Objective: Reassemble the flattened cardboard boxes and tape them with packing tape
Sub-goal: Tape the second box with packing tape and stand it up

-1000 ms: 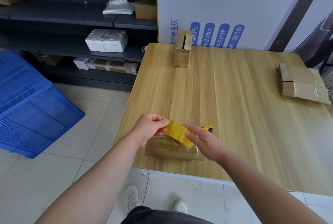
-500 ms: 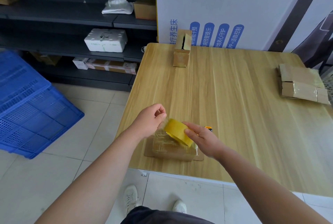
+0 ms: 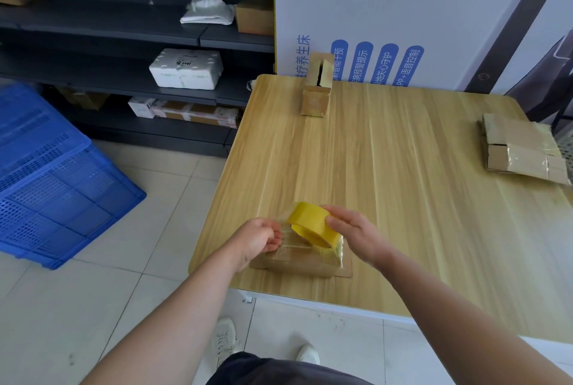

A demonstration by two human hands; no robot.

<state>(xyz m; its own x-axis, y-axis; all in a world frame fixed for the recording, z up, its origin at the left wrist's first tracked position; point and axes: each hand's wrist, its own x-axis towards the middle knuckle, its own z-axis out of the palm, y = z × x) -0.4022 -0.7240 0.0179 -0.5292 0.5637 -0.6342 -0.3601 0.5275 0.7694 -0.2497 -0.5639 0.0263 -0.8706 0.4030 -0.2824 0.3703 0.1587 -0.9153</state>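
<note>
Over box (image 3: 299, 262), left hand (image 3: 259, 237), right hand (image 3: 356, 236) holding tape (image 3: 305, 222) (yellow)

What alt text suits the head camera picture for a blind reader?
A person's right hand holds a yellow tape roll over a small cardboard box on a wooden table, while the left hand pinches the tape's loose end. Flattened boxes lie at the table's right; an open box stands at its far edge.
</note>
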